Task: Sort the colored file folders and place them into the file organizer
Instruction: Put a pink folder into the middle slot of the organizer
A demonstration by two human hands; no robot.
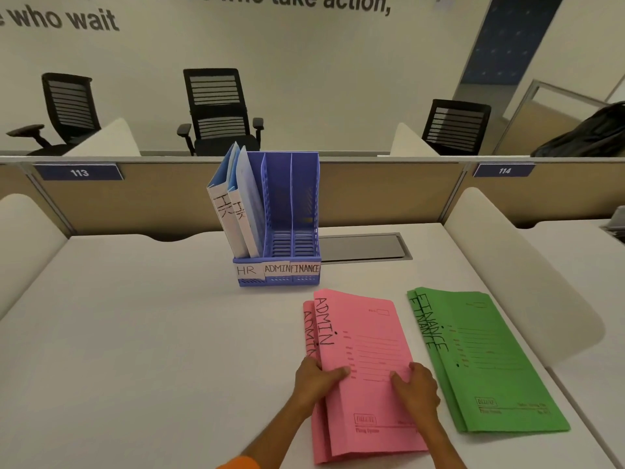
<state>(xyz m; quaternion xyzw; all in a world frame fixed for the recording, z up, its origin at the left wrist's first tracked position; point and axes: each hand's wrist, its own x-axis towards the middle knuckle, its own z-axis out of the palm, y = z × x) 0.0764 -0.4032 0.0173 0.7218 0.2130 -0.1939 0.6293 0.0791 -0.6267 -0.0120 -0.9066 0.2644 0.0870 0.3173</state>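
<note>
A blue file organizer [287, 211] stands mid-desk with slots labelled HR, ADMIN and FINANCE. Two blue HR folders [236, 204] lean in its left slot; the other two slots hold nothing. Two pink ADMIN folders [365, 336] lie stacked in front of me, slightly offset. My left hand [316, 384] grips the stack's left edge, thumb on top. My right hand [416, 389] rests fingers-down on the top pink folder near its right side. Two green FINANCE folders [480, 360] lie stacked to the right, untouched.
The white desk [135, 333] has a grey cable hatch [363, 247] behind the organizer. Low partitions marked 113 and 114 close the far edge, white side dividers flank the desk. Black office chairs [220, 113] and a dark bag [588, 133] sit beyond.
</note>
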